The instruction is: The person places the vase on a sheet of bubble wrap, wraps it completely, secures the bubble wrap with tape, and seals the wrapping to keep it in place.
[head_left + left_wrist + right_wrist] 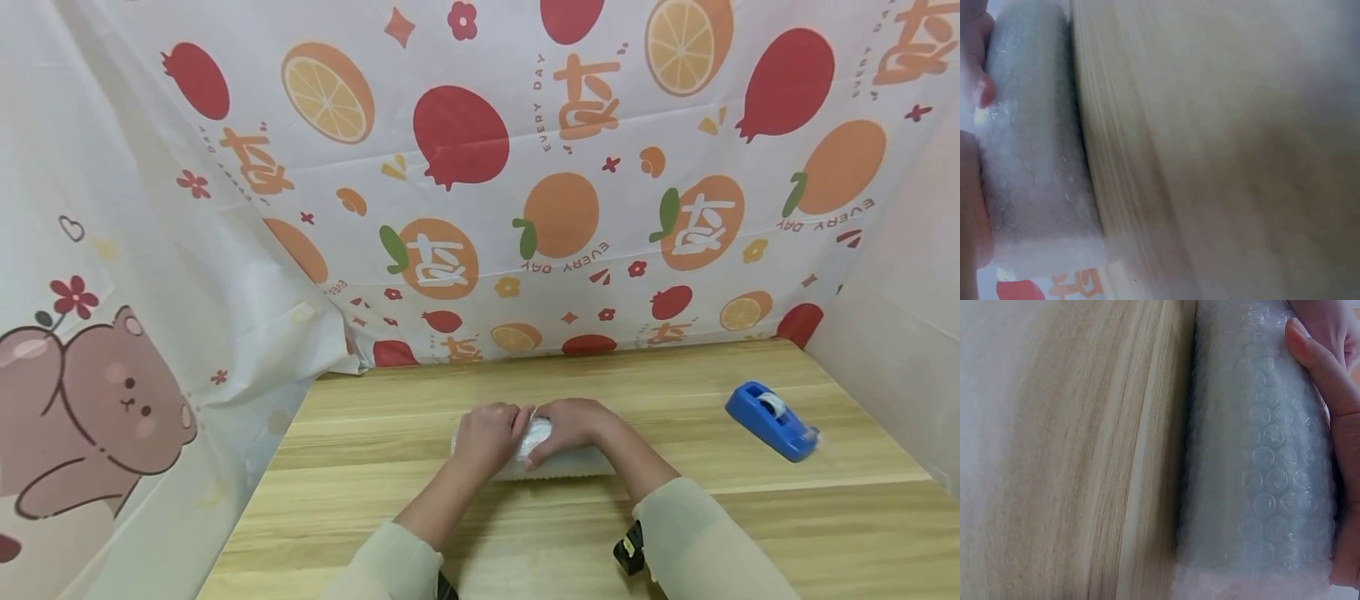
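A roll-shaped bundle in clear bubble wrap (577,463) lies sideways on the table in the head view. Its rounded surface of bubbles (1269,469) fills much of the right wrist view. My left hand (489,437) bends over its left half, fingers curled in at the wrap near the middle. Close beside it, my right hand (576,423) grips the bundle from above, thumb on the near side and fingers over the far side. The two hands almost meet at the top. What the wrap contains cannot be made out.
A blue tape dispenser (772,421) with a roll of clear tape stands at the table's right side. Wood-grain tabletop (360,467) surrounds the bundle. A fruit-printed curtain (487,192) hangs behind the table, and a bear-printed one (127,400) hangs at the left.
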Available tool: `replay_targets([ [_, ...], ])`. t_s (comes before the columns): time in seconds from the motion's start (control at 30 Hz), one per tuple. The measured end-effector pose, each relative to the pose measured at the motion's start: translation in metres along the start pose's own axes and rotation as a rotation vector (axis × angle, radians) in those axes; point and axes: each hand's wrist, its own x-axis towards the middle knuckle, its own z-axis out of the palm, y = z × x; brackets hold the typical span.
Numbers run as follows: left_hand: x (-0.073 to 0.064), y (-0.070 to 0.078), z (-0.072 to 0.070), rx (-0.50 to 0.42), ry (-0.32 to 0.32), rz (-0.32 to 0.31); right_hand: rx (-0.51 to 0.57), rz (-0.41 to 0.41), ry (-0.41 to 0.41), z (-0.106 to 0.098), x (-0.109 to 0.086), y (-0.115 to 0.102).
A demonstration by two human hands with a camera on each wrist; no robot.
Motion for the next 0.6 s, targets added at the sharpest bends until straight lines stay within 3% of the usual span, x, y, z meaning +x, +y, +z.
replay_targets([
  [0.1, -0.005, 0.002, -0.002, -0.036, -0.091, -0.010, 0.016, -0.010, 0.002, 0.000, 0.000, 0.001],
  [0.2, -0.010, 0.003, -0.003, -0.028, -0.151, 0.044, 0.010, -0.012, 0.010, -0.001, 0.000, 0.001],
  [0.33, -0.014, 0.004, -0.003, 0.024, -0.178, 0.107, -0.019, 0.000, 0.010, -0.001, 0.000, 0.001],
  [0.6, -0.017, 0.003, -0.003, 0.082, -0.216, 0.090, -0.047, -0.018, 0.022, 0.001, 0.000, -0.002],
])
